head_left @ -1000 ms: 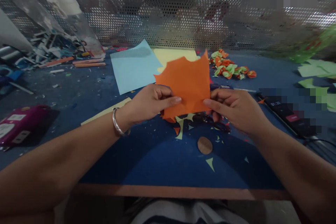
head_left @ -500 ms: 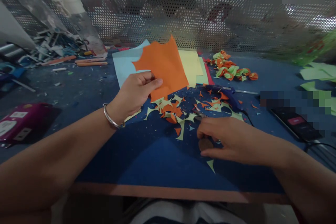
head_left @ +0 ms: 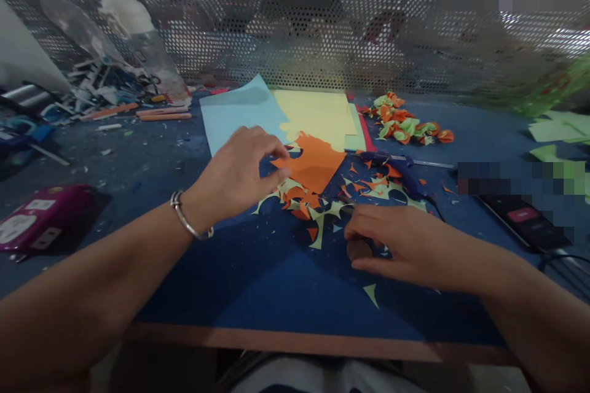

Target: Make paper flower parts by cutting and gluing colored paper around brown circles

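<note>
My left hand (head_left: 246, 169) is open, thumb and fingers apart, at the left edge of an orange paper sheet (head_left: 318, 163) with a scalloped, cut edge. The sheet is tilted above the paper scraps (head_left: 302, 199), and I cannot tell whether the fingertips still touch it. My right hand (head_left: 391, 239) is closed around scissors (head_left: 346, 207); only a bit of their metal shows past the fingers. A round brown shape (head_left: 359, 250) shows between its thumb and fingers. Green and orange offcuts lie between the hands.
Blue paper (head_left: 239, 113) and yellow paper (head_left: 318, 110) lie at the back. Right of them are curled paper pieces (head_left: 405, 120), a glue gun (head_left: 396, 163) and a phone (head_left: 520, 215). At left stand a magenta box (head_left: 46, 215) and a bottle (head_left: 147, 43).
The orange sheet has dropped from my raised left hand down toward the scraps. My left fingers have opened. The right hand has stayed nearly in place.
</note>
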A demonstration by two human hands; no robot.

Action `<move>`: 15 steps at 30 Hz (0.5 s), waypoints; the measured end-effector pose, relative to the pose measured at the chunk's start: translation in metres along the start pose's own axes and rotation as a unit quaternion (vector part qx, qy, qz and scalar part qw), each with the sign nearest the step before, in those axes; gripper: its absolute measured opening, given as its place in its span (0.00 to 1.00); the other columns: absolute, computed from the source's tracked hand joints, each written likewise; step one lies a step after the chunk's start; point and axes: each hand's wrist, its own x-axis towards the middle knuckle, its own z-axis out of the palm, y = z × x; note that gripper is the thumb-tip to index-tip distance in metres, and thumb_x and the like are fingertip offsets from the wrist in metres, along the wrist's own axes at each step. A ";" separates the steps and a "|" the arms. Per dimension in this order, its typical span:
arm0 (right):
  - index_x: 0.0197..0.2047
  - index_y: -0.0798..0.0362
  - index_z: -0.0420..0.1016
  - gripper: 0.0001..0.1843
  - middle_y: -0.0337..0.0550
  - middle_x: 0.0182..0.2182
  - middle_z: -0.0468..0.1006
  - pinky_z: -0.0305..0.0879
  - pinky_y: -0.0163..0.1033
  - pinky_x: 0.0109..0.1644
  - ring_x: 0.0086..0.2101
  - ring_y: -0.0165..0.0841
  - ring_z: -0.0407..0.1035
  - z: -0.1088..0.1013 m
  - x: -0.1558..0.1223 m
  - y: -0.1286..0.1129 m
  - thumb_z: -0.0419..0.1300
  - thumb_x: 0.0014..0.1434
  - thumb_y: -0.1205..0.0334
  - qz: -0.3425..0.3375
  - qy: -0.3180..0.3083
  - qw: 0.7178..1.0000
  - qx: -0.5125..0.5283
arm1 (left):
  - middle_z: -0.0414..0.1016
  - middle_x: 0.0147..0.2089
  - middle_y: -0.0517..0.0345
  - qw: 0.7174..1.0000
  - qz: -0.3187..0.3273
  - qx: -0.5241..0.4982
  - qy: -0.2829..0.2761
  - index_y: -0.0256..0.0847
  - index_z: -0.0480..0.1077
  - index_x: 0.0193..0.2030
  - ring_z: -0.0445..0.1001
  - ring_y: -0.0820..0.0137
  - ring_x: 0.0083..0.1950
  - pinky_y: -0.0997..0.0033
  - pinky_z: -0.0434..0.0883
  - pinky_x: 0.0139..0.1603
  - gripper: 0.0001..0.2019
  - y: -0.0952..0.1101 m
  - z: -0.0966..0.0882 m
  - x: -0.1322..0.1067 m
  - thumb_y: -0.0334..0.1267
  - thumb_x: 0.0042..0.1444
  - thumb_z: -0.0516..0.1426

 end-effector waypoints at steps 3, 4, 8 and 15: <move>0.43 0.51 0.75 0.06 0.42 0.40 0.77 0.64 0.40 0.40 0.37 0.36 0.73 0.001 0.000 0.001 0.62 0.64 0.58 0.003 0.002 1.000 -0.004 | 0.77 0.38 0.52 0.991 0.029 -0.016 -0.132 0.42 0.75 0.36 0.72 0.58 0.46 0.59 0.67 0.47 0.19 0.016 -0.001 -0.010 0.57 0.61 0.59; 0.43 0.51 0.75 0.07 0.42 0.40 0.77 0.64 0.40 0.40 0.37 0.36 0.73 0.001 0.001 0.001 0.62 0.64 0.58 0.004 0.002 1.000 -0.005 | 0.77 0.39 0.52 0.988 0.028 -0.016 -0.154 0.42 0.75 0.37 0.72 0.57 0.47 0.59 0.67 0.47 0.20 0.019 0.000 -0.012 0.58 0.60 0.59; 0.42 0.51 0.74 0.07 0.43 0.40 0.77 0.64 0.41 0.39 0.37 0.37 0.73 0.002 0.002 0.002 0.62 0.65 0.57 0.008 -0.004 1.000 -0.011 | 0.77 0.40 0.52 0.983 0.020 -0.022 -0.179 0.41 0.75 0.36 0.73 0.58 0.47 0.61 0.66 0.46 0.16 0.026 0.012 -0.015 0.53 0.61 0.60; 0.42 0.52 0.74 0.07 0.45 0.40 0.77 0.65 0.42 0.39 0.38 0.39 0.73 0.002 0.003 0.001 0.61 0.65 0.57 0.014 -0.015 1.000 -0.006 | 0.77 0.44 0.53 0.965 0.136 -0.072 -0.211 0.41 0.77 0.41 0.74 0.63 0.48 0.65 0.67 0.47 0.08 0.046 0.008 -0.020 0.40 0.64 0.58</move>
